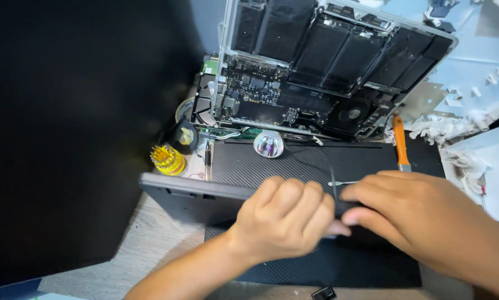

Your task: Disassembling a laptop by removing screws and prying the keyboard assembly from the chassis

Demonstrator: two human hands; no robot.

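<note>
Both hands grip a thin dark grey panel (205, 191), a flat lid-like slab held edge-on to the camera above a carbon-pattern work mat (316, 161). The panel tilts slightly, its left end free in the air and its right end buried between the 2 hands, which probably keeps it level while it is handled over the mat.

The left hand (285, 214) curls over the panel's near edge, knuckles up, the 4 fingers folded tightly down around it and the thumb hidden beneath; the forearm comes in from the lower left. The right hand (410, 208) lies flatter, palm down, its fingers (366, 216) stretched leftward and pinching the same edge, touching the left hand's fingertips. Neither hand is open.

Behind the mat an opened laptop (327, 66) leans tilted, its black battery cells, circuit board and fan exposed towards the person. A small round reflector lamp (268, 144) sits at the mat's far edge, and a thin cable runs from it towards the hands. An orange-handled tool (400, 141) lies at the right, a yellow bit holder (168, 159) at the left beside a roll of tape (185, 136). Torn white scraps (444, 130) litter the right side.
</note>
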